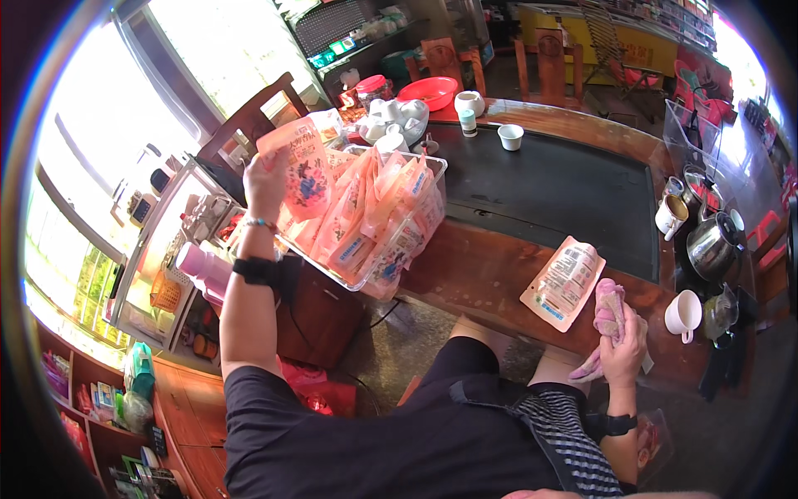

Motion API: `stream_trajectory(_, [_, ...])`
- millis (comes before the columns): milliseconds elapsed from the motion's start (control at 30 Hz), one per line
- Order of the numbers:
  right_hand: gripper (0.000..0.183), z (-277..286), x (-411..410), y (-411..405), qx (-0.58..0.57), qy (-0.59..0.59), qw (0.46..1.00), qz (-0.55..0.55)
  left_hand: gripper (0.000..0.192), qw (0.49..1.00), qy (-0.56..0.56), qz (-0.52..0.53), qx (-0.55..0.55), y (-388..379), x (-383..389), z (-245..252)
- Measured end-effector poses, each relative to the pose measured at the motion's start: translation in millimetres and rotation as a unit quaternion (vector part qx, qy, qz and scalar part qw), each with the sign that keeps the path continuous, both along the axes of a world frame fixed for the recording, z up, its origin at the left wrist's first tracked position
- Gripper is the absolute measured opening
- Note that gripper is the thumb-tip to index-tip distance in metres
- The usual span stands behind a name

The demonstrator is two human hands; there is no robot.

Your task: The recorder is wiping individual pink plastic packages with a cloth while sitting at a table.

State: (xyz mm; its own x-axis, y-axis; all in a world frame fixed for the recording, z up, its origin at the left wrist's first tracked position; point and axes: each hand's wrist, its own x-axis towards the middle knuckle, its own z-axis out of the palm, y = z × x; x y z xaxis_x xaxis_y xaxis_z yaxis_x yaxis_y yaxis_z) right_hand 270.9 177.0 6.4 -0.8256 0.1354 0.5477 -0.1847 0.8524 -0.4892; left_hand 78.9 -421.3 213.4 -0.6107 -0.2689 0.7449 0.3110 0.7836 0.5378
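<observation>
My left hand grips an orange printed pouch by its edge, raised above the left side of a clear plastic bin. Many similar pouches stand packed in that bin, at the table's left end. In my right hand is a bunched pink cloth, held at the table's front edge. Another pouch lies flat on the wooden table edge, just left of the cloth, with its printed side up.
A black tray panel is set in the table, with a small white cup and a small bottle on it. To the right are a white mug, a steel kettle and a glass teapot. A red basin stands at the back.
</observation>
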Motion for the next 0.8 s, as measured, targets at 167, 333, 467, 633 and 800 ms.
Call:
stream_trajectory(167, [0.055, -2, -2, -1, 0.014, 0.025, 1.0, 0.001, 0.039, 0.974, -0.224, -0.016, -0.011, -19, -30, 22])
stream_trajectory(333, [0.054, 0, -1, 0, 0.003, 0.016, 1.0, -0.003, 0.079, 0.934, -0.346, 0.014, -0.09, 25, -41, 14])
stream_trajectory(467, [0.053, 0, -1, -2, 0.0, 0.017, 1.0, 0.002, 0.074, 0.957, -0.258, 0.031, -0.128, 26, -34, -2])
stream_trajectory(633, [0.05, 2, 4, -2, 0.002, 0.017, 1.0, 0.003, 0.05, 0.952, -0.19, -0.169, -0.171, 124, 25, 19])
stream_trajectory(800, [0.049, 6, 4, -4, 0.008, 0.038, 0.999, -0.011, 0.035, 0.833, -0.228, -0.446, -0.235, 235, 91, -35])
